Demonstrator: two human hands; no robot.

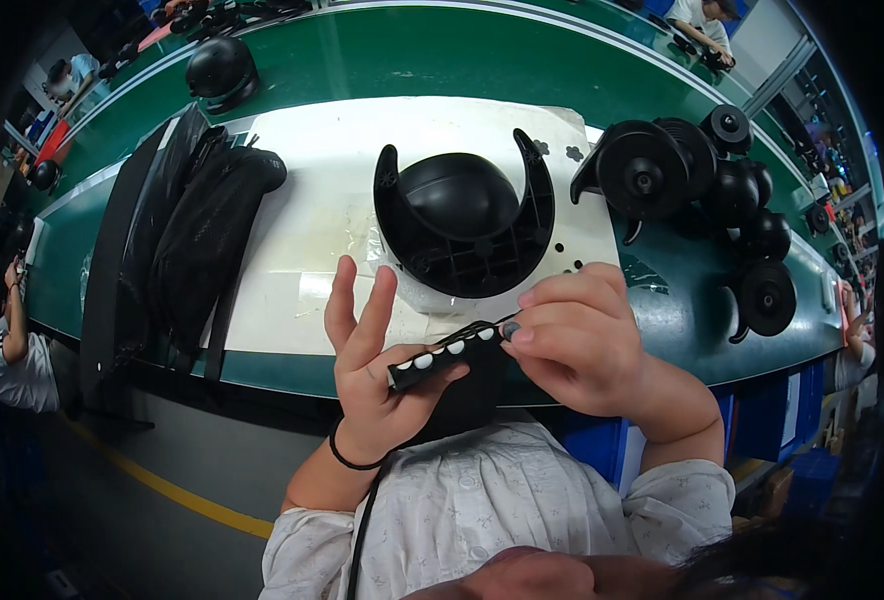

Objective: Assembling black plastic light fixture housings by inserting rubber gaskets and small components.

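My left hand (374, 388) holds a short black strip with a row of white round pieces (432, 368) along its edge. Its thumb and lower fingers grip the strip while two fingers stretch up and apart. At the strip's right end, my right hand (587, 338) pinches a small grey round piece (511, 329) between its fingertips, touching or close to the strip. Just beyond both hands sits a black crescent-shaped plastic part with two horns (430, 262), a glossy black dome (460, 195) resting inside its curve. Small black discs (560, 247) and flower-shaped pieces (574, 154) lie to its right.
A white sheet (312, 140) covers the middle of the green table (382, 45). Black mesh and fabric pieces (212, 215) lie at left; a black domed part (221, 72) stands behind them. Black round parts (647, 172) crowd the right side. Other people (17, 350) work nearby.
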